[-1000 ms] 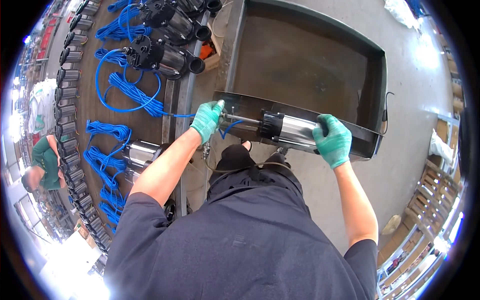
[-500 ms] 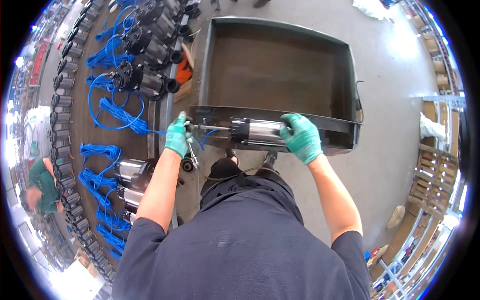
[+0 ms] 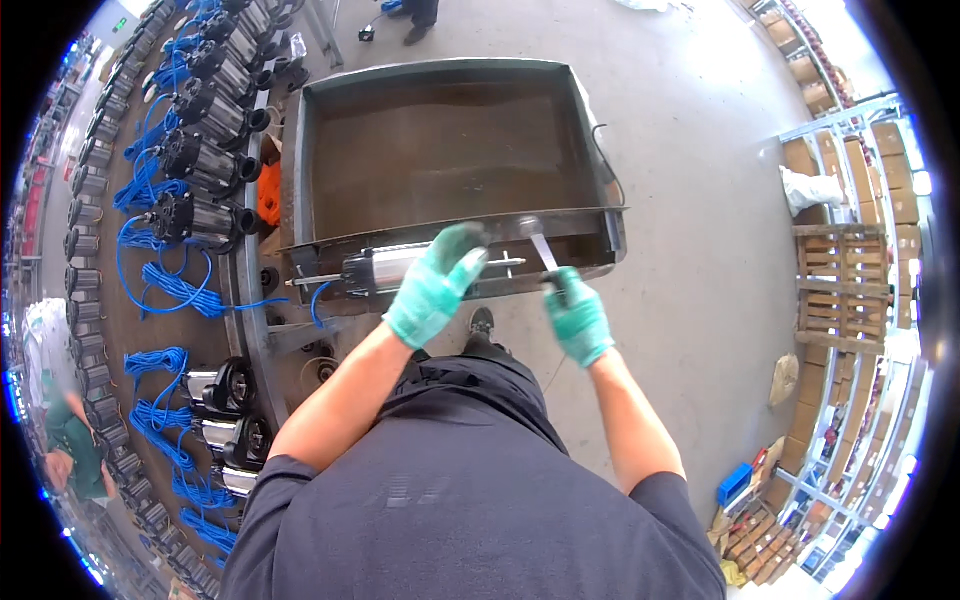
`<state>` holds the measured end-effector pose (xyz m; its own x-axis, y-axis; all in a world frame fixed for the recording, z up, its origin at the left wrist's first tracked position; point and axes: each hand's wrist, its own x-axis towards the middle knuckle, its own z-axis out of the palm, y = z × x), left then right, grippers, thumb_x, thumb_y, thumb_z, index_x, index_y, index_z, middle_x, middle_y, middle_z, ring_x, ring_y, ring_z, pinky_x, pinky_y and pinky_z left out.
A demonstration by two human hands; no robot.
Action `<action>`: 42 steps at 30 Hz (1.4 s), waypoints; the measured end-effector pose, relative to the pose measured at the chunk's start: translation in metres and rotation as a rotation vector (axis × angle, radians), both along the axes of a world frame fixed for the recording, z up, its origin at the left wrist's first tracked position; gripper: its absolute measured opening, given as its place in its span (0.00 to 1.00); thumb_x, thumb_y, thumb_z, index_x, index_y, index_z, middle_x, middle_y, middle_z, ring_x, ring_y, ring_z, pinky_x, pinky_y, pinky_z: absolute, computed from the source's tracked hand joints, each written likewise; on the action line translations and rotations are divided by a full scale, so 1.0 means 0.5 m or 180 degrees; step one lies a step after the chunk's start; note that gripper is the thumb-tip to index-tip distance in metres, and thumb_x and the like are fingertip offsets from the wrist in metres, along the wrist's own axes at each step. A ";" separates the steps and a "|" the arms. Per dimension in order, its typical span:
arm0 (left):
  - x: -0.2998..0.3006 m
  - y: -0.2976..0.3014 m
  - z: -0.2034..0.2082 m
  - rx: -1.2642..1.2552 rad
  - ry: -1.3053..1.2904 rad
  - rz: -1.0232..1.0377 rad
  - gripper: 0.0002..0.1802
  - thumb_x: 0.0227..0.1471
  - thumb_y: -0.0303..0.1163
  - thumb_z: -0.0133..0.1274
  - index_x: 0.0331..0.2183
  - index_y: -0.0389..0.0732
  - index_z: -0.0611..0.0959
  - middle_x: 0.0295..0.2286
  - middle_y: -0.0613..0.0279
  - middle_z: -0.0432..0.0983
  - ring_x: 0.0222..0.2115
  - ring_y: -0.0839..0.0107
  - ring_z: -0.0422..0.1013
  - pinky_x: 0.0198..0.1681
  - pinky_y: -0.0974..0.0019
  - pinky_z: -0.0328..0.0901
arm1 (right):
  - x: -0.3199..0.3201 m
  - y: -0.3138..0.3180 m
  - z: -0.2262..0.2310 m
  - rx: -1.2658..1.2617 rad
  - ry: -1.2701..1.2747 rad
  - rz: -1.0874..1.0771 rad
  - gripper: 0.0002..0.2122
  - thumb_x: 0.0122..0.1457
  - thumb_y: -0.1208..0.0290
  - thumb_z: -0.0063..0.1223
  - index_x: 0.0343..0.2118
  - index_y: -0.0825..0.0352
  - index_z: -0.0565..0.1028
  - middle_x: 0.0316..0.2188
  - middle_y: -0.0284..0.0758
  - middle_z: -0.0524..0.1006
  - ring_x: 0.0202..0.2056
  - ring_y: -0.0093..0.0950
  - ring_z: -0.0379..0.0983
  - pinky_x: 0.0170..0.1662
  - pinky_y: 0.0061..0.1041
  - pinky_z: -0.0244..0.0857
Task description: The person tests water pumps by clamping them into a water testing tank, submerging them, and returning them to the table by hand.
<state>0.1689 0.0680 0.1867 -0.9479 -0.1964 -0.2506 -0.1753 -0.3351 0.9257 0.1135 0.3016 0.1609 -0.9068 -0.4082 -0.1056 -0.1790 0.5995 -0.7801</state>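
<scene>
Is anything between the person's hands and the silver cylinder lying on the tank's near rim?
Nothing visible. The left hand already rests on the silver cylinder on the near rim of the tank. The right hand holds a wrench just beyond its right end.

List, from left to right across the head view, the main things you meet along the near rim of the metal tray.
Blue cable → silver cylinder → left hand → metal tool → right hand → tray's right corner.

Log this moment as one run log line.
left hand: on silver pump at tank rim | right hand: gripping wrench | blue cables left
</scene>
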 end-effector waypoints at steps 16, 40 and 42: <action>0.383 -0.262 -0.298 -0.2061 -0.2448 0.1749 0.23 0.58 0.38 0.57 0.50 0.32 0.78 0.41 0.53 0.80 0.39 0.64 0.75 0.46 0.61 0.69 | -0.220 0.322 -0.339 0.0983 0.0828 -0.1359 0.10 0.57 0.70 0.60 0.36 0.70 0.73 0.34 0.45 0.74 0.34 0.43 0.71 0.42 0.42 0.66; 0.371 -0.601 0.092 -0.2299 -0.1900 -0.0179 0.25 0.63 0.49 0.50 0.35 0.32 0.81 0.19 0.63 0.71 0.23 0.75 0.68 0.30 0.67 0.65 | -0.220 -0.237 0.103 0.0370 -0.0373 0.1090 0.06 0.52 0.83 0.48 0.31 0.69 0.75 0.23 0.35 0.74 0.27 0.26 0.72 0.35 0.26 0.68; 0.360 -0.600 0.005 -0.2910 -0.1489 0.0042 0.23 0.64 0.45 0.50 0.40 0.30 0.81 0.21 0.60 0.74 0.25 0.72 0.69 0.32 0.63 0.66 | -0.246 -0.232 0.134 0.0399 -0.0416 0.0895 0.06 0.53 0.85 0.47 0.31 0.69 0.74 0.23 0.31 0.72 0.27 0.21 0.68 0.35 0.23 0.67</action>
<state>0.3490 -0.2322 0.1893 -0.7901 -0.5075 -0.3438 -0.5856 0.4592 0.6679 -0.0097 0.1855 0.2278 -0.7358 -0.6171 -0.2788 -0.2544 0.6335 -0.7307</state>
